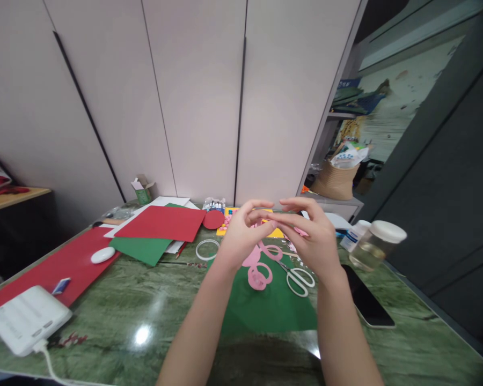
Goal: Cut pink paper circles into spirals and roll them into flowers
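Observation:
Both hands are raised together above a green marble table (145, 316). My left hand (243, 230) has its fingers curled and pinched toward my right hand (312, 236), whose fingertips meet it. They seem to hold a small pink piece between them, too small to name. Below the hands lie pink cut-out paper shapes (260, 268) and white-handled scissors (300, 277) on a dark green sheet (265, 311).
Red sheets (163, 222) and a green sheet (140, 249) lie at the left, with a white ring (207, 249) and a white oval object (102, 254). A white power bank (26, 319) sits front left. A phone (366, 303) and a lidded jar (376, 244) stand right.

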Motion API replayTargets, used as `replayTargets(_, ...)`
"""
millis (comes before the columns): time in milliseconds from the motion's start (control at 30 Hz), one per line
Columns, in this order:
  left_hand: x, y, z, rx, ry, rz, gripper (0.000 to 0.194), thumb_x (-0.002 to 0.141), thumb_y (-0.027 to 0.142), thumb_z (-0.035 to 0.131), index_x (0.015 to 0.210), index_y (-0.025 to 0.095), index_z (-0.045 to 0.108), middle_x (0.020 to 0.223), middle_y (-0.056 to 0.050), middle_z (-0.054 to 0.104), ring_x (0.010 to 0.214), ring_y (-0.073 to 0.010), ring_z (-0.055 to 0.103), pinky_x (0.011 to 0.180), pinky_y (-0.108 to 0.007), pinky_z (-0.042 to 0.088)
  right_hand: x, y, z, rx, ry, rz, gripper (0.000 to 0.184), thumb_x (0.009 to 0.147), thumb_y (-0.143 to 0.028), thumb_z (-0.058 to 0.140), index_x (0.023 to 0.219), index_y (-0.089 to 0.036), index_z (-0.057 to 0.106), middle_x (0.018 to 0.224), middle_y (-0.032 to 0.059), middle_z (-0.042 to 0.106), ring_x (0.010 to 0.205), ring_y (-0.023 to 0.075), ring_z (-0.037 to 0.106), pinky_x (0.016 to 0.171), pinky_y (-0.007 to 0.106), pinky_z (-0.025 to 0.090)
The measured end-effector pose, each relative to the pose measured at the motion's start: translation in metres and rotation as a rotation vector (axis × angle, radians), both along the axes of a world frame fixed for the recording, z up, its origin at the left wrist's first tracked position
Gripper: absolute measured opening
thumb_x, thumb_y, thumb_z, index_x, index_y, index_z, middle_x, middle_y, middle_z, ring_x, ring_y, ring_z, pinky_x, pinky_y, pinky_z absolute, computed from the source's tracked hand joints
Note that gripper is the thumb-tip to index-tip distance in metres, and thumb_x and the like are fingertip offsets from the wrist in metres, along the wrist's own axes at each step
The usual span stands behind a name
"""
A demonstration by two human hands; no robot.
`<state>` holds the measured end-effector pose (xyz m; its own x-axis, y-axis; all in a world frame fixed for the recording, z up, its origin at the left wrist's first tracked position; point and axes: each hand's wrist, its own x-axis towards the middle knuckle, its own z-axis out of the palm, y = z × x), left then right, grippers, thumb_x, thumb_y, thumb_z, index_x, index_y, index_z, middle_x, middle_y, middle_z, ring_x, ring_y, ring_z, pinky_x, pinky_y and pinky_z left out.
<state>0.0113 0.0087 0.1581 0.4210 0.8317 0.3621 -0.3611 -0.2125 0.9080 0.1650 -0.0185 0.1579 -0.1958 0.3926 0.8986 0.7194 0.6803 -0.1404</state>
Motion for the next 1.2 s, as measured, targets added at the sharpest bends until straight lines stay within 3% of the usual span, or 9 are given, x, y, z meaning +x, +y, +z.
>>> replayTargets(267,0.0033,-0.0004,-0.0001,0.014,0.016,-0.043,0.028,0.076,0.023,0.066,0.102,0.019,0.055,0.090,-0.004,0.064,0.086,-0.0130,0.059,0.072,-0.024,0.045,0.0010,0.0005,0.0003,0.059,0.061,-0.035,0.014,0.075,-0.010,0.067,0.079,-0.023,0.066,0.102,0.0034,0.057,0.088,0.0165,0.057,0.078,0.036,0.049)
replayTargets(500,0.0040,0.0005,-0.0014,0.032,0.046,-0.088,0.028,0.075,0.019,0.065,0.101,0.019,0.057,0.089,-0.004,0.063,0.090,-0.0152,0.059,0.072,-0.025,0.047,0.0006,-0.0038,0.0040,0.023,0.039,-0.074,0.018,0.070,-0.007,0.069,0.070,-0.020,0.057,0.099,0.0045,0.056,0.090,0.0186,0.057,0.079,0.036,0.047)
replayTargets(933,0.0053,-0.0003,0.0000,0.069,0.124,-0.079,0.030,0.073,0.014,0.062,0.102,0.018,0.057,0.089,-0.004,0.063,0.088,-0.0145,0.057,0.068,-0.024,0.047,-0.0001,-0.0049,0.0035,0.011,-0.045,-0.105,0.018,0.070,-0.005,0.064,0.070,-0.019,0.052,0.099,0.0064,0.056,0.093,0.0209,0.055,0.080,0.037,0.045)
replayTargets(1200,0.0070,0.0004,-0.0032,0.005,0.029,-0.090,0.030,0.072,0.018,0.067,0.100,0.021,0.057,0.083,-0.002,0.063,0.080,-0.0129,0.059,0.067,-0.024,0.047,-0.0024,-0.0057,0.0040,0.004,0.007,-0.083,0.014,0.072,-0.008,0.065,0.070,-0.019,0.056,0.097,0.0063,0.057,0.091,0.0195,0.057,0.080,0.036,0.046)
